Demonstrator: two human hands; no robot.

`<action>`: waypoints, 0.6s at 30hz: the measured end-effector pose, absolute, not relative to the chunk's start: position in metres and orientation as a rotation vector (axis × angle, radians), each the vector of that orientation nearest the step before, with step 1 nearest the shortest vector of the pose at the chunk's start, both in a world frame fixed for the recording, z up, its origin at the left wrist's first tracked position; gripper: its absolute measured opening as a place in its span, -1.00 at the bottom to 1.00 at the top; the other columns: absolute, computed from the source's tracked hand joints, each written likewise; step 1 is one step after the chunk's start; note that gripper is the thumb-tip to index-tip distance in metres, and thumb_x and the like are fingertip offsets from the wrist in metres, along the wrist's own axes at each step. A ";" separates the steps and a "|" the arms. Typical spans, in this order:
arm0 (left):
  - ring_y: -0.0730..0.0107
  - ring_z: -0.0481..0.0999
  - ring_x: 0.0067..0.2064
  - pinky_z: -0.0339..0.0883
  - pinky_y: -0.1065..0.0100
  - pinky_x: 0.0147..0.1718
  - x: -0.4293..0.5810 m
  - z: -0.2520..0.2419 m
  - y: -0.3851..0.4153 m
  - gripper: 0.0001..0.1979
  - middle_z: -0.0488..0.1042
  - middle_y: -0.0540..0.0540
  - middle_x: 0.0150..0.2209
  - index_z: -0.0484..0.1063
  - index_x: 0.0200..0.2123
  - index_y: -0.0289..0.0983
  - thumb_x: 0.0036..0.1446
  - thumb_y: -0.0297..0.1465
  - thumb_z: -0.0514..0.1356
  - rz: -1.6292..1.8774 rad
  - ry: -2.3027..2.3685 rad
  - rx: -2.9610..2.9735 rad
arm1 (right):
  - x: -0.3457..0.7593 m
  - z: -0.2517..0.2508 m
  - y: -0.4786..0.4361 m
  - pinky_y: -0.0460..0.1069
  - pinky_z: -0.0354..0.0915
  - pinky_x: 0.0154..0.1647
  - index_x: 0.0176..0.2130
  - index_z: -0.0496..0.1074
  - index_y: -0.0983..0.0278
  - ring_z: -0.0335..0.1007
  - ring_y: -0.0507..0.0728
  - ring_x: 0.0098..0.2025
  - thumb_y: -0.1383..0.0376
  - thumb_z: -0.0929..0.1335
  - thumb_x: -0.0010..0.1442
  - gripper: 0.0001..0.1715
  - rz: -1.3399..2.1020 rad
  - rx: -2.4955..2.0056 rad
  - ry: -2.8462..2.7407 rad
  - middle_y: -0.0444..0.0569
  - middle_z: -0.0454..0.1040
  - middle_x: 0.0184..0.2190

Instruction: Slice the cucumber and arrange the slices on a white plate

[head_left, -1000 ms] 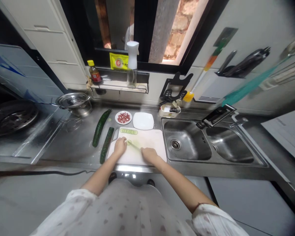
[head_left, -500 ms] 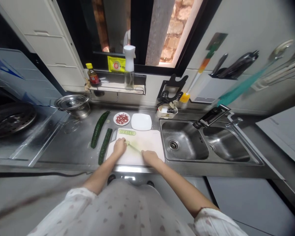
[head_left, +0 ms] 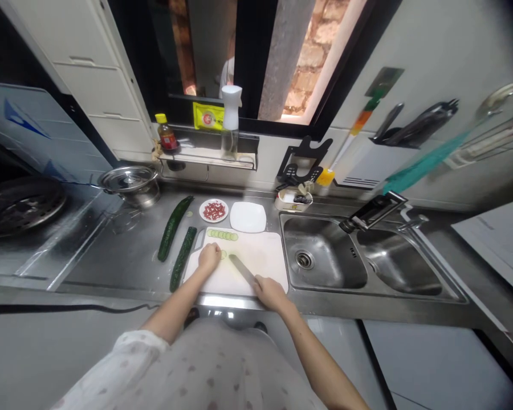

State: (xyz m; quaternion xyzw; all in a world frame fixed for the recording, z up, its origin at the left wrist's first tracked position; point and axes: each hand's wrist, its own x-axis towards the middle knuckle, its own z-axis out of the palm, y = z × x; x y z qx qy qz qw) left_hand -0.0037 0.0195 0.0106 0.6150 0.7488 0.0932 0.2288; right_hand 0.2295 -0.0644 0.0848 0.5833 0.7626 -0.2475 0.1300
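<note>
My right hand (head_left: 270,291) is wrapped round the handle of a kitchen knife (head_left: 243,270), its blade low over the white cutting board (head_left: 267,256) and pointing to the far left. Curled fingers close my left hand (head_left: 209,257) on the board's left side; what they hold, if anything, is hidden. Just right of those fingertips lies a pale green cucumber slice (head_left: 223,254), apart from the blade. A row of overlapping cucumber slices (head_left: 222,234) runs along the board's far edge. Left of the board lie a cut cucumber (head_left: 183,259) and a longer cucumber (head_left: 174,228).
Behind the board stand a small plate of chopped red pieces (head_left: 214,211) and a white square plate (head_left: 248,217). A double sink (head_left: 325,279) is on the right. A lidded steel pot (head_left: 130,185) stands back left, below a shelf (head_left: 205,156) with bottles.
The knife has moved right and nearer to me, away from my left hand, its blade now turned flatter to view. A cucumber slice shows beside the left fingertips. The whole view has shifted slightly.
</note>
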 end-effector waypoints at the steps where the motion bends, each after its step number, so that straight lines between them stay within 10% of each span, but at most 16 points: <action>1: 0.29 0.46 -0.19 0.21 0.38 -0.29 -0.004 0.012 0.020 -0.90 0.50 -0.13 -0.23 0.42 -0.33 -0.24 0.12 -0.41 0.11 0.265 2.057 1.684 | 0.229 0.084 -0.066 -0.07 0.11 -0.29 -0.07 0.37 0.25 0.43 0.13 -0.17 0.20 0.10 0.36 -0.63 -0.745 1.727 2.205 0.07 0.52 -0.19; 18: 0.23 0.51 -0.22 0.24 0.38 -0.30 -0.026 0.001 0.046 -0.79 0.55 -0.12 -0.29 0.50 -0.21 -0.17 0.19 -0.40 0.07 0.477 2.226 1.447 | 0.239 0.069 -0.051 -0.10 0.05 -0.31 -0.11 0.39 0.26 0.38 0.09 -0.17 0.23 0.12 0.34 -0.66 -0.947 1.984 2.123 0.03 0.52 -0.18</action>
